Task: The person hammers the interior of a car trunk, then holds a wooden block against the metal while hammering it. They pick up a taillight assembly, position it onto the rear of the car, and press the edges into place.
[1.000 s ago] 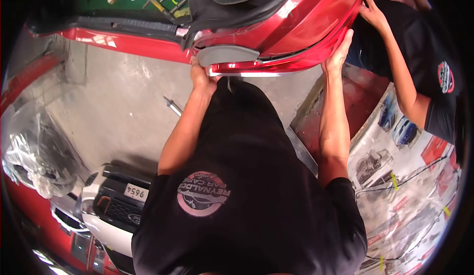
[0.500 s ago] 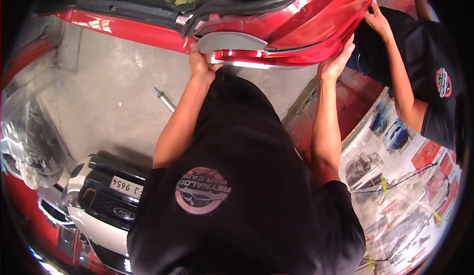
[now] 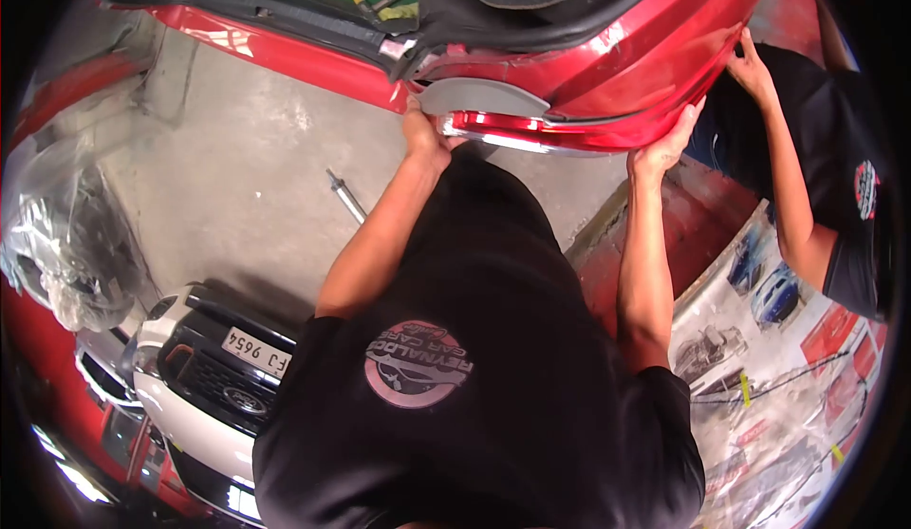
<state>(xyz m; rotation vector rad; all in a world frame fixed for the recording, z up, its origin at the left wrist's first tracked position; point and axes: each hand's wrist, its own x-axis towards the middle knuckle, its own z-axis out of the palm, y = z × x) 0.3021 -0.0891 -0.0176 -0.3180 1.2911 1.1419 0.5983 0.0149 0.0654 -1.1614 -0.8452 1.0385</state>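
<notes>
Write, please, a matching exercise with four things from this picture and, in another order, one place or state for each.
1. left hand
2. silvery rod
3. right hand
4. white car

A. bears a number plate
B. nearest to the co-worker's hand
C. beside the grey panel
D. lying on the floor

Pairs: 1-C, 2-D, 3-B, 4-A

Below the left hand (image 3: 427, 138): "REYNALDO CAR CARE" on the black shirt (image 3: 531, 339); farther left, "9654" and "Ford" on a white car (image 3: 204, 426)
</notes>
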